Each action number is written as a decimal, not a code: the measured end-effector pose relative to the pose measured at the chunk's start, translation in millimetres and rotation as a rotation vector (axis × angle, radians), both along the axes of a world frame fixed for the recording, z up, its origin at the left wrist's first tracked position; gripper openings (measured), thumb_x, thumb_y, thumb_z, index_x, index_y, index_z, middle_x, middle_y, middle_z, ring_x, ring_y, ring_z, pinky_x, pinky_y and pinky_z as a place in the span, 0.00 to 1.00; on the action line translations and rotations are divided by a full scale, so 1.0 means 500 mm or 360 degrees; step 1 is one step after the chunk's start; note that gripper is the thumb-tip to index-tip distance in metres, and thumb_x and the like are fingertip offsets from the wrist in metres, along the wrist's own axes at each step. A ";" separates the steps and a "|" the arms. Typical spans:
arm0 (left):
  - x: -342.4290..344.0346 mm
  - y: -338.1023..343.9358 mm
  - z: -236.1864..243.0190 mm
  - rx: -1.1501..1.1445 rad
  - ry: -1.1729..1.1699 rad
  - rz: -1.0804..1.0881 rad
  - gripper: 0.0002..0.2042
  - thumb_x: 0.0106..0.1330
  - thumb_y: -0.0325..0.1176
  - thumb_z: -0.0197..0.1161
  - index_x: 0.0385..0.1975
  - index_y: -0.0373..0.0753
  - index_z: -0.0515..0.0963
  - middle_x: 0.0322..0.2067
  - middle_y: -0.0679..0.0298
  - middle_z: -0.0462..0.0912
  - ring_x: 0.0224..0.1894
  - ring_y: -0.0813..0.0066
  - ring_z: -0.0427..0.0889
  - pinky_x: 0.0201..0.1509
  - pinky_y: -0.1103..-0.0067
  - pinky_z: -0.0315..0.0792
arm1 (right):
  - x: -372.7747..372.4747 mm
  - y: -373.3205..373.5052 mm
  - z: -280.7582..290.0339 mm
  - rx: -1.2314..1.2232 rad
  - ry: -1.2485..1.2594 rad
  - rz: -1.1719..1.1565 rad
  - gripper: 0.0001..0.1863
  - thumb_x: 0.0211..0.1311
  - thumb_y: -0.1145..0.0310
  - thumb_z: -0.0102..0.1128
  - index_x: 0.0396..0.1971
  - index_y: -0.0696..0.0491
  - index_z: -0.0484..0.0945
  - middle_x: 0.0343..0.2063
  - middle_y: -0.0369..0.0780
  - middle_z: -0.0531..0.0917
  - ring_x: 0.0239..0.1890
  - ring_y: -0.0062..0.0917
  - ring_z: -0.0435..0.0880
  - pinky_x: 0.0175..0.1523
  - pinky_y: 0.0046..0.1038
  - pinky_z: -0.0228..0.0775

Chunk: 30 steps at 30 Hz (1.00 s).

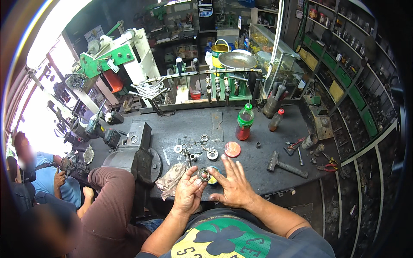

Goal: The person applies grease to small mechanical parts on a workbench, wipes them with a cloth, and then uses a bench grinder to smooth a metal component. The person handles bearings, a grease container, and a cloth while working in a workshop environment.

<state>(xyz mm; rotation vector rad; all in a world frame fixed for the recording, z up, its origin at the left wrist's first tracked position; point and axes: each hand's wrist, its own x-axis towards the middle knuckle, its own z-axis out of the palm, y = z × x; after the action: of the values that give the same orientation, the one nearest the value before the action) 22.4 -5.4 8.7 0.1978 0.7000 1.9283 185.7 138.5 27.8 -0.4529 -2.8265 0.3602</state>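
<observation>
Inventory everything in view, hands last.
Workbench: one, black, centre.
Metal ring: one, silver, left fingertips.
Metal parts: several, grey, bench middle.
Round lid: one, red, bench middle.
Rag: one, beige, bench edge.
Vise: one, grey, bench left.
Drill: one, green, left of vise.
Bottles: two, green and red caps, bench back.
Hammer: one, grey, bench right.
Pan: one, grey, behind bench.
Drawers: several, green and yellow, right.
Other people: at least two, blue and brown clothes, left.
Left hand: one, bare, holding ring.
Right hand: one, bare, beside ring.
</observation>
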 end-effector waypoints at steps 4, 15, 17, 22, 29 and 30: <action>0.003 0.012 0.011 0.0102 -0.0023 -0.0012 0.34 0.72 0.20 0.67 0.75 0.39 0.58 0.52 0.54 0.87 0.56 0.66 0.88 0.64 0.72 0.83 | -0.010 0.033 0.009 -0.0233 0.0179 -0.0142 0.54 0.63 0.17 0.48 0.76 0.47 0.71 0.78 0.64 0.57 0.78 0.63 0.58 0.81 0.61 0.47; 0.002 -0.004 0.007 0.0067 0.0124 -0.0036 0.36 0.72 0.20 0.67 0.76 0.41 0.56 0.52 0.54 0.88 0.57 0.67 0.87 0.65 0.70 0.82 | -0.003 0.004 0.070 -0.0047 0.0243 0.0094 0.44 0.63 0.30 0.66 0.70 0.46 0.78 0.75 0.60 0.64 0.75 0.56 0.67 0.77 0.62 0.55; 0.003 -0.007 -0.002 0.0059 0.0119 0.0008 0.36 0.73 0.20 0.67 0.76 0.42 0.56 0.52 0.55 0.88 0.57 0.69 0.87 0.66 0.70 0.82 | 0.000 0.002 0.051 -0.0072 0.0262 0.0127 0.43 0.63 0.30 0.66 0.68 0.48 0.79 0.74 0.59 0.66 0.75 0.55 0.68 0.76 0.63 0.56; -0.008 -0.012 0.014 0.0034 0.0094 0.0138 0.36 0.73 0.20 0.66 0.77 0.42 0.56 0.52 0.58 0.88 0.57 0.70 0.87 0.66 0.71 0.81 | 0.003 -0.005 0.062 -0.0105 0.0384 0.0298 0.44 0.65 0.29 0.63 0.66 0.51 0.79 0.73 0.59 0.68 0.72 0.57 0.70 0.75 0.61 0.58; -0.015 -0.018 0.013 0.0035 0.0244 0.0023 0.36 0.73 0.19 0.66 0.76 0.39 0.55 0.54 0.52 0.88 0.57 0.65 0.88 0.65 0.68 0.83 | -0.046 -0.010 0.051 -0.0423 0.0548 0.0213 0.44 0.65 0.29 0.63 0.66 0.52 0.80 0.74 0.62 0.64 0.69 0.60 0.72 0.73 0.55 0.63; -0.013 -0.020 0.014 0.0030 0.0219 0.0027 0.35 0.73 0.19 0.66 0.76 0.39 0.55 0.54 0.52 0.88 0.57 0.65 0.88 0.65 0.68 0.82 | -0.046 -0.011 0.050 -0.0420 0.0544 0.0260 0.43 0.65 0.29 0.65 0.67 0.50 0.80 0.74 0.62 0.64 0.69 0.60 0.71 0.74 0.55 0.62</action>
<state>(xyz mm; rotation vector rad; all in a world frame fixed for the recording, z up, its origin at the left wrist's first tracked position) 16.0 -15.2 15.8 0.3396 0.7762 1.9517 162.7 132.9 52.5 -0.1863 -2.4951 0.7705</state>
